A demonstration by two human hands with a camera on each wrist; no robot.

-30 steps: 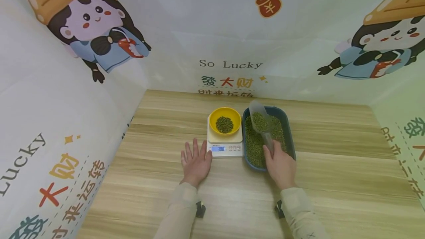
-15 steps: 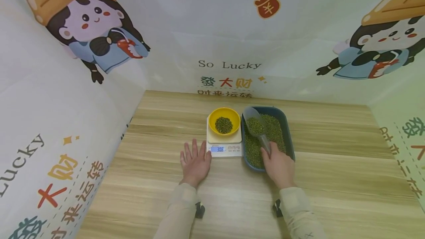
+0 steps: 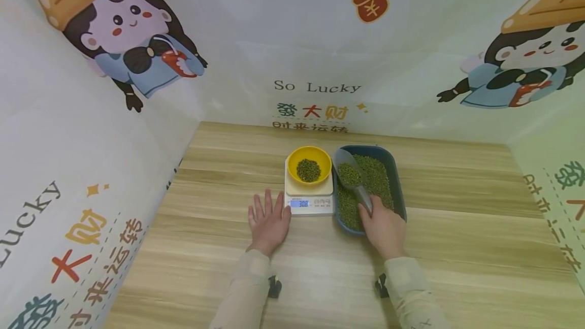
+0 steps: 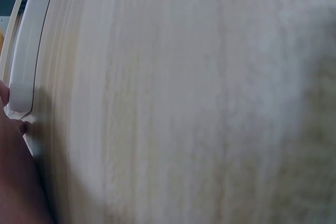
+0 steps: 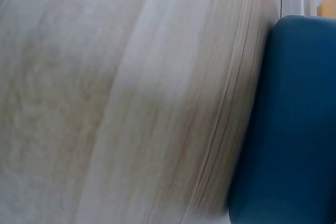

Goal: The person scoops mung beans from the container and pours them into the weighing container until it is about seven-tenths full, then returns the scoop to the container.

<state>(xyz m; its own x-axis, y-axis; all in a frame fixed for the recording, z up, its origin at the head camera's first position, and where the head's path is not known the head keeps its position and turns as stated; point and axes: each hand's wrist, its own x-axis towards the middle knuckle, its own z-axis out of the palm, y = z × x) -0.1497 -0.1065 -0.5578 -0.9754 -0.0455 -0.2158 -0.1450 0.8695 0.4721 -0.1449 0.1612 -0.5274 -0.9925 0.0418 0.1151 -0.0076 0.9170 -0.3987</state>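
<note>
Room right of tub [image 3: 398, 187], scale [image 3: 312, 191] blocking left

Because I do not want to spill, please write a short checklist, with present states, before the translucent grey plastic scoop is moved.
1. Right hand grips the scoop: ok.
2. Scoop holds small green beans: ok.
3. Round yellow bowl sits on the flat white scale: ok.
4. Scale display lit: ok.
5. Scoop over the bowl: not ok, over the dark blue rounded tub.
6. Left hand off the scale: cannot tell, they appear very close.

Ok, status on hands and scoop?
Right hand grips scoop, loaded with green grains, over blue tub. Left hand, fingers spread, beside scale. No obstruction seen toward yellow bowl.
</note>
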